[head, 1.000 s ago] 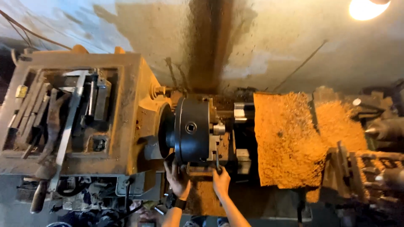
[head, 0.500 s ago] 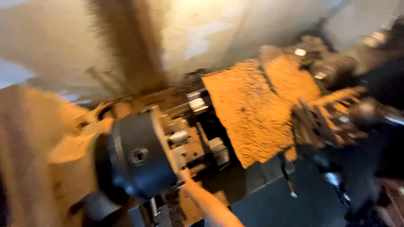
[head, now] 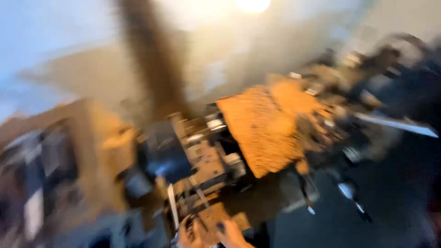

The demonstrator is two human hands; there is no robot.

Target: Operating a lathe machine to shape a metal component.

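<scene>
Left hand: low at the bottom edge of the view, the left hand (head: 187, 234) shows only in part, fingers curled in, against the front of the lathe carriage (head: 209, 177); the blur hides whether it grips anything.
Right hand: the right hand (head: 233, 235) sits just beside it, also cut by the frame edge, fingers bent toward a small dark knob or handle; how far open, cannot tell.
Chuck: the dark round chuck (head: 165, 154) lies above and left of both hands, near but apart from them.
Carriage: grey blocks and slides stand between the chuck and the hands, right above the fingertips.
Shavings: a thick orange-brown heap of shavings (head: 264, 128) covers the lathe bed to the upper right of the hands, well apart from them.
Headstock: a tan headstock (head: 98, 151) fills the left side, smeared by motion.
Open room: dark floor (head: 390, 202) lies open to the right of the hands, beyond the machine's front edge.
</scene>
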